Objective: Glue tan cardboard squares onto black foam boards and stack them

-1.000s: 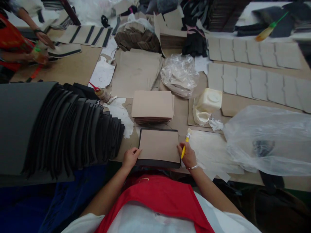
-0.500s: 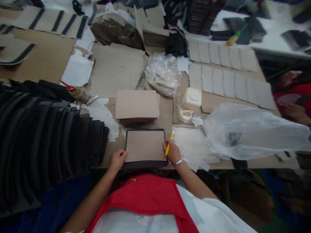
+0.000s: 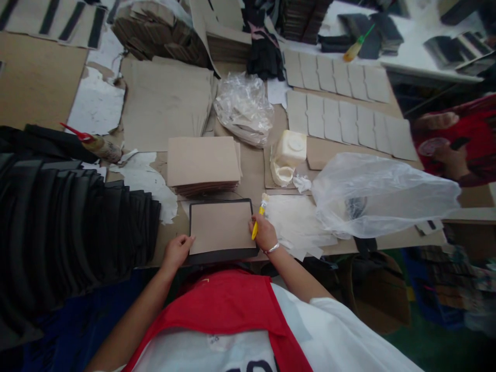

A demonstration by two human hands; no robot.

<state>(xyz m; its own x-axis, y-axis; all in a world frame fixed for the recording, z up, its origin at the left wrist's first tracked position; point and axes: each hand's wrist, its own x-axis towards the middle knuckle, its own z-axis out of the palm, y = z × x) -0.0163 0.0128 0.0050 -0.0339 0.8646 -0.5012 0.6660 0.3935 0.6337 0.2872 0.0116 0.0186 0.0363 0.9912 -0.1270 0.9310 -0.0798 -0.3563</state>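
Observation:
A tan cardboard rectangle (image 3: 220,225) lies on a black sheet (image 3: 222,254) at the table's near edge. My left hand (image 3: 176,251) rests against its left side, fingers curled onto the edge. My right hand (image 3: 263,233) presses the right edge while gripping a yellow-handled brush (image 3: 259,218), bristles pointing away from me. Just beyond lies a stack of tan cardboard pieces (image 3: 203,164).
A fanned pile of black sheets (image 3: 77,222) fills the left. A glue bottle with a red nozzle (image 3: 98,146), a white tub (image 3: 289,152), clear plastic bags (image 3: 382,195), grey cut pieces (image 3: 351,119) lie around. Another person in red (image 3: 453,139) is at the right.
The view has swung to the right, so everything sits further left in frame. Both hands stay on the cardboard's edges. A person at the far left left view; another appeared at right.

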